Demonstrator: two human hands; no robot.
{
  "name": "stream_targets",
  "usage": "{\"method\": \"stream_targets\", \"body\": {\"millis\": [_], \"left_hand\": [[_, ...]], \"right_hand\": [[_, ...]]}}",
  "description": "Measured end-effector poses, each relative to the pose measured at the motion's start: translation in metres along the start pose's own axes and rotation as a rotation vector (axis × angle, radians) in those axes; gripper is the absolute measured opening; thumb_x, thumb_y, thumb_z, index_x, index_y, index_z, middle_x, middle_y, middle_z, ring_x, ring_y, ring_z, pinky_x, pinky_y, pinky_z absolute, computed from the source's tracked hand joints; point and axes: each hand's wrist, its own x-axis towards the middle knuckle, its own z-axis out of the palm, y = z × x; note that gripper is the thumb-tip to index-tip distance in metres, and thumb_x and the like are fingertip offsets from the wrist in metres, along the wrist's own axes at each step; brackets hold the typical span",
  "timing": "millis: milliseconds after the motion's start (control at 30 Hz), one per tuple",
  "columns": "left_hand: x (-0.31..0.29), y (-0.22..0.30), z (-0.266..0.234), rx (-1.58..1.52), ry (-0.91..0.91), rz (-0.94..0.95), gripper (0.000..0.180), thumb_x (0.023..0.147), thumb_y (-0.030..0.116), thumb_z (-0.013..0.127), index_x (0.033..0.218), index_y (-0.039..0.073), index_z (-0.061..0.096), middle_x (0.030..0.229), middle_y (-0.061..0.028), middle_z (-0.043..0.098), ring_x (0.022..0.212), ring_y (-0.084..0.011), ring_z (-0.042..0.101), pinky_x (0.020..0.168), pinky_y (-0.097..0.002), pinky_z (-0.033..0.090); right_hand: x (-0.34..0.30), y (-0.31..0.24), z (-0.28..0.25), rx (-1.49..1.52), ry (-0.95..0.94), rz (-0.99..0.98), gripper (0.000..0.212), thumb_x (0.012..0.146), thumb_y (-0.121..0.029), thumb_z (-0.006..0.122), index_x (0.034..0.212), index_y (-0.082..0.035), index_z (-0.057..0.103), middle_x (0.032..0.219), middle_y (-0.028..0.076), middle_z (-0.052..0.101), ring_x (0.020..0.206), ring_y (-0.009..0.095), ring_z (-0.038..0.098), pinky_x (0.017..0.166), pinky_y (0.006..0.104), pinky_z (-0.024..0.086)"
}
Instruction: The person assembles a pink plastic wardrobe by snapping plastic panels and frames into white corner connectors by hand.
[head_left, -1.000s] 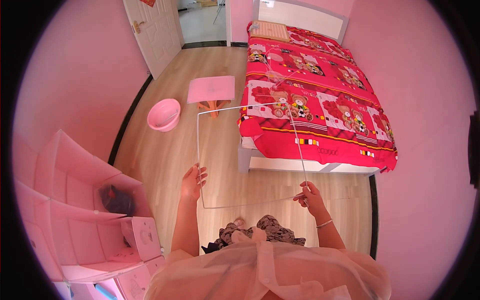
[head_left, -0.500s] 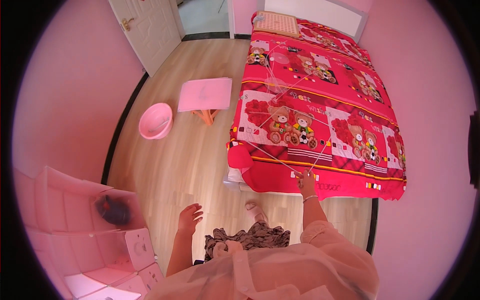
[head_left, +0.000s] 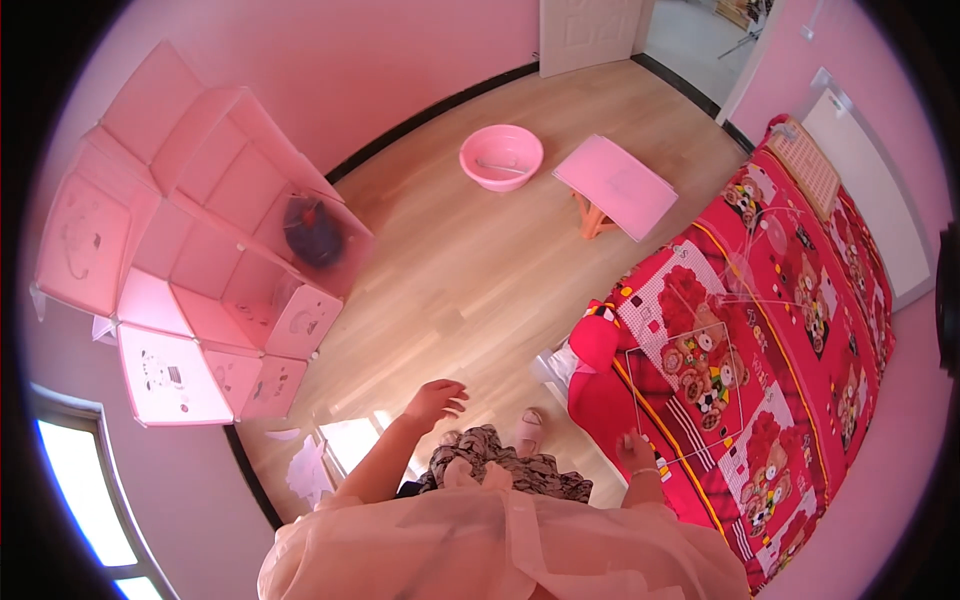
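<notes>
White and thin-rimmed, a four-sided frame (head_left: 733, 378) is seen against the red bedspread (head_left: 800, 400), right of centre in the head view. The right hand (head_left: 634, 452) is placed by its lower-left corner; whether it is grasped cannot be told. At lower centre, the left hand (head_left: 436, 400) is held empty, loosely uncurled. A pink basin (head_left: 500, 183) is seen at upper centre.
</notes>
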Motion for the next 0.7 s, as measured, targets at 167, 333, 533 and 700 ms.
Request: {"method": "stream_targets", "body": {"millis": [167,333,533,700], "left_hand": [[0.006,-0.027,-0.035,-0.139,0.075,-0.073,0.023,0.084,0.015,0.047,0.100,-0.001,0.051,0.086,-0.0107,0.057,0.068,-0.0191,0.056,0.056,-0.0286,0.045],[-0.003,-0.052,-0.079,-0.273,0.154,-0.096,0.022,0.085,0.015,0.046,0.101,0.000,0.050,0.087,-0.0107,0.057,0.070,-0.0206,0.056,0.056,-0.0301,0.046],[0.018,-0.053,-0.136,-0.480,0.275,-0.158,0.022,0.084,0.017,0.047,0.100,0.002,0.052,0.089,-0.0105,0.058,0.073,-0.0217,0.056,0.058,-0.0324,0.047],[0.061,0.001,-0.170,-0.477,0.215,-0.053,0.027,0.084,0.020,0.049,0.105,0.003,0.050,0.091,-0.0093,0.058,0.076,-0.0199,0.056,0.061,-0.0305,0.047]], "right_hand": [[-0.019,-0.019,0.114,-0.738,-0.064,0.167,0.032,0.082,-0.042,0.050,0.080,-0.011,0.055,0.061,0.001,0.052,0.042,0.007,0.042,0.036,0.0187,0.032],[0.000,0.010,0.190,-0.650,-0.241,0.044,0.011,0.078,-0.019,0.059,0.081,-0.012,0.051,0.057,-0.003,0.045,0.049,0.008,0.046,0.040,0.0205,0.035],[0.034,0.034,0.268,-0.799,-0.516,0.092,0.008,0.078,-0.012,0.056,0.082,-0.013,0.049,0.066,0.000,0.053,0.054,0.009,0.050,0.044,0.0212,0.039],[0.054,0.041,0.350,-0.976,-0.345,0.157,0.031,0.082,-0.045,0.048,0.087,-0.014,0.047,0.072,0.005,0.058,0.054,0.012,0.052,0.044,0.0242,0.041]]}}
